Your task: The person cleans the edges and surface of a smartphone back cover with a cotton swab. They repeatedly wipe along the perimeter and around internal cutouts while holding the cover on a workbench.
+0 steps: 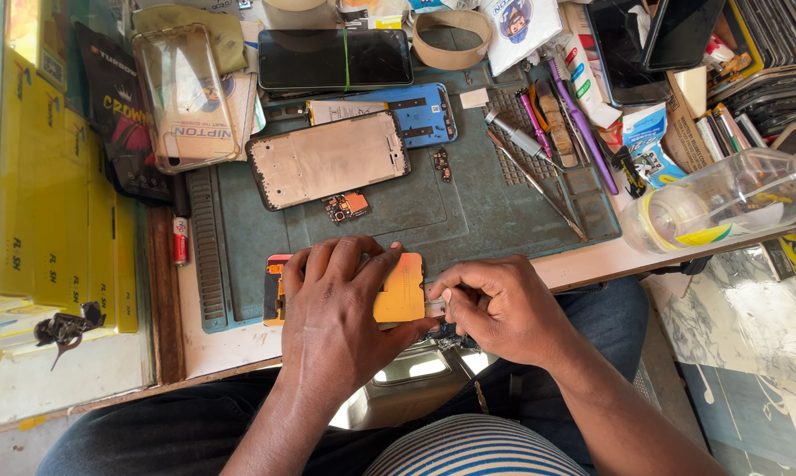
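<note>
My left hand (336,308) presses flat on an orange phone panel (401,291) lying at the near edge of the grey-green work mat (468,211). My right hand (495,308) is curled at the panel's right end, fingertips pinching a small pale part there; what it is I cannot make out. Farther back on the mat lie a pinkish phone frame (327,159), a blue phone back (424,113) and a small circuit board (347,207).
A dark phone (334,58) and a clear case (182,97) lie at the back. Screwdrivers and tweezers (548,132) sit on the mat's right side. A clear plastic bottle (724,198) lies on its side at the right. Yellow boxes (54,203) stand behind glass at left.
</note>
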